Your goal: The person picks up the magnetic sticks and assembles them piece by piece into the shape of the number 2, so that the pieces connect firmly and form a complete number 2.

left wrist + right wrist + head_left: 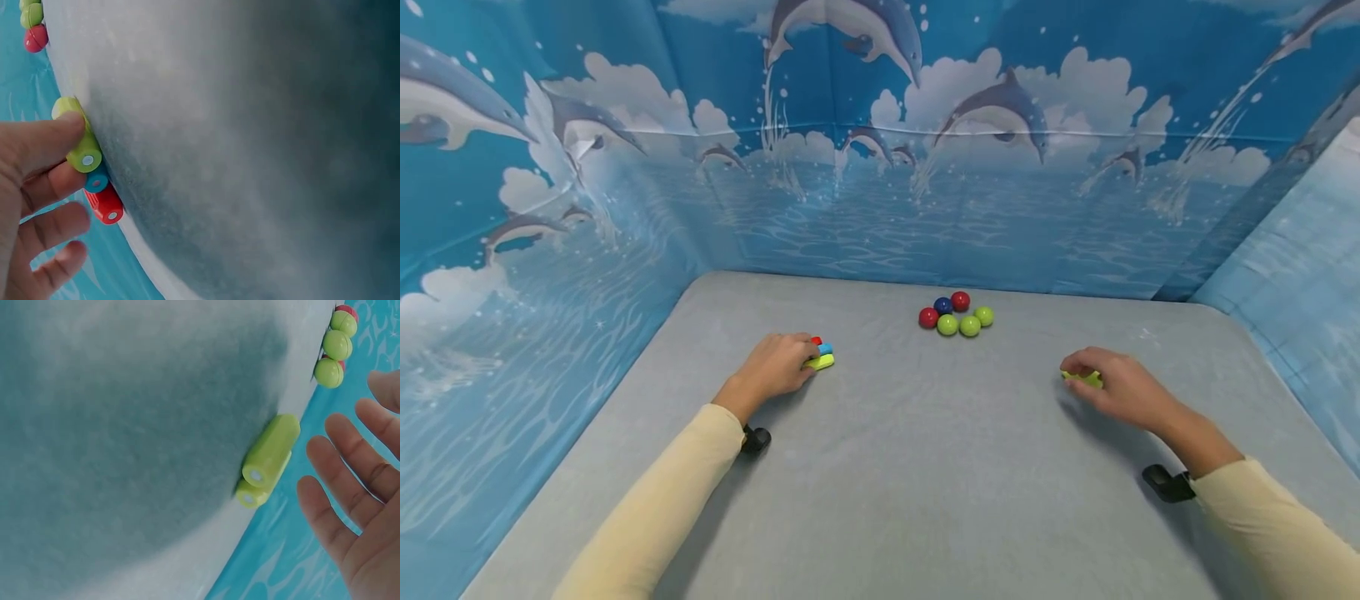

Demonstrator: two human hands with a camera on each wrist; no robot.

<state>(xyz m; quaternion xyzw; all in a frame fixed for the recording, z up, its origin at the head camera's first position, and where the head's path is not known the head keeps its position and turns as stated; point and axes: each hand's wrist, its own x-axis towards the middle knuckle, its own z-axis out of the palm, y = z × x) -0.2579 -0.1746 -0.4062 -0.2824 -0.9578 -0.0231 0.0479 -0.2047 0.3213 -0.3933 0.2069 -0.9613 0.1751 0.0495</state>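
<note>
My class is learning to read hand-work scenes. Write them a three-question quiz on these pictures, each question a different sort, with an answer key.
1. Count: how many balls lie in the cluster near the far edge of the table?
2. True or false: the right hand is gripping a rod.
3. Fill the gap: in the left wrist view, the thumb of the left hand rests on the ______.

Key
1. Six: three green, two red and one dark blue.
2. False. The right wrist view shows its fingers apart from the pair of lime-green rods.
3. lime-green rod
</note>
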